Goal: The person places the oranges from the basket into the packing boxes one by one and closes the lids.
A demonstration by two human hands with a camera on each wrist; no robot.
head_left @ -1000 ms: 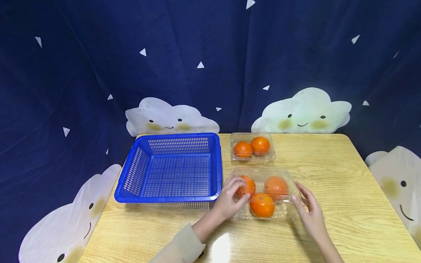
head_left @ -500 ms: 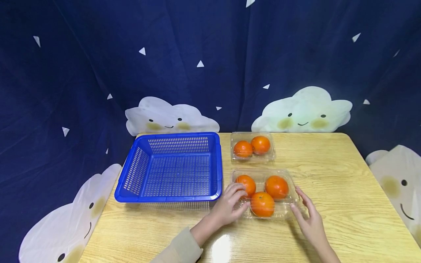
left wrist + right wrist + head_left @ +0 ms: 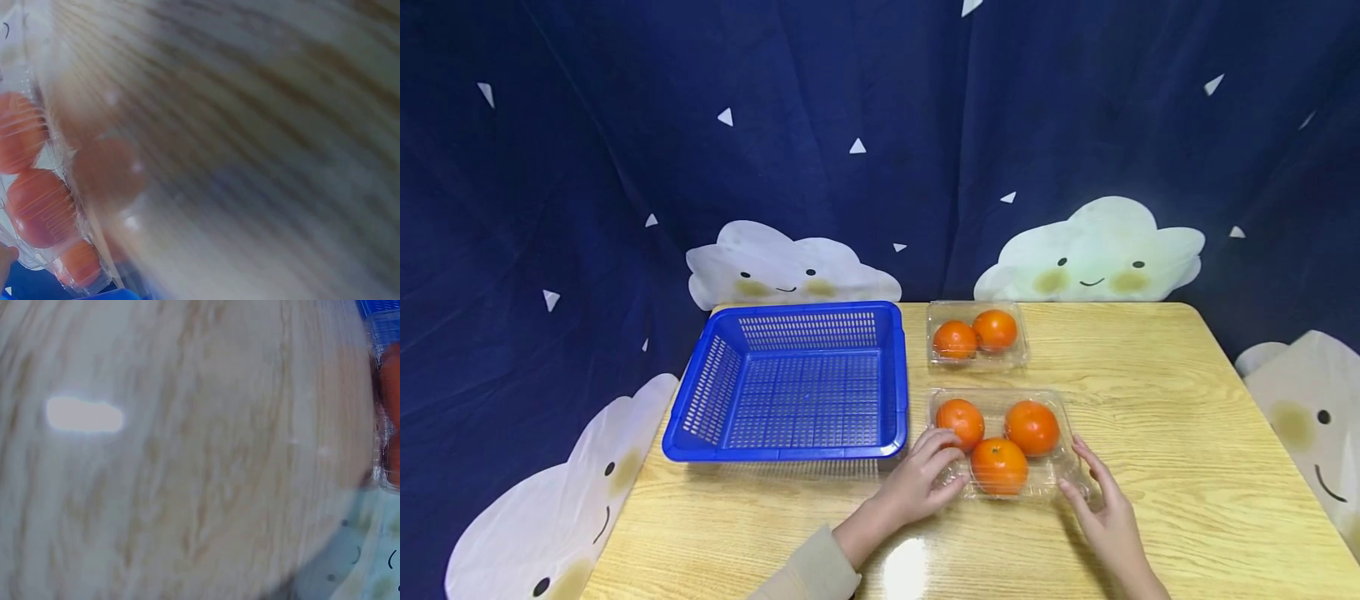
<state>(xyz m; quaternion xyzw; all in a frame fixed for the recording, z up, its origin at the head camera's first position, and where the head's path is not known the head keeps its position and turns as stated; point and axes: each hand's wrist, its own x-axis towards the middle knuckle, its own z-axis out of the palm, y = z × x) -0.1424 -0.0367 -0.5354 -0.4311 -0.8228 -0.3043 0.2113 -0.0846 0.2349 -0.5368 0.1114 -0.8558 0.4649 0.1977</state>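
A clear plastic clamshell box point(image 3: 1047, 479) lies on the table with three oranges point(image 3: 1000, 467) inside, its lid lowered over them. My left hand point(image 3: 917, 477) grips the box's near left corner, fingers bent over the lid edge and thumb at the front. At the right end, my right hand point(image 3: 1103, 504) holds the corner between thumb and fingers. In the left wrist view the oranges point(image 3: 40, 206) show through ribbed plastic, with a fingertip point(image 3: 6, 259) at the edge. The right wrist view catches only the box's side point(image 3: 378, 425) at its right border.
An empty-looking blue mesh basket point(image 3: 786, 454) stands left of the box. Behind the box sits a smaller clear box point(image 3: 936, 312) holding two oranges point(image 3: 976, 335). A dark blue curtain point(image 3: 850, 100) with clouds hangs behind the wooden table point(image 3: 1180, 417).
The lid has come down flat over the oranges. Both hands have lowered slightly toward the near side with it, staying at the two ends of the box.
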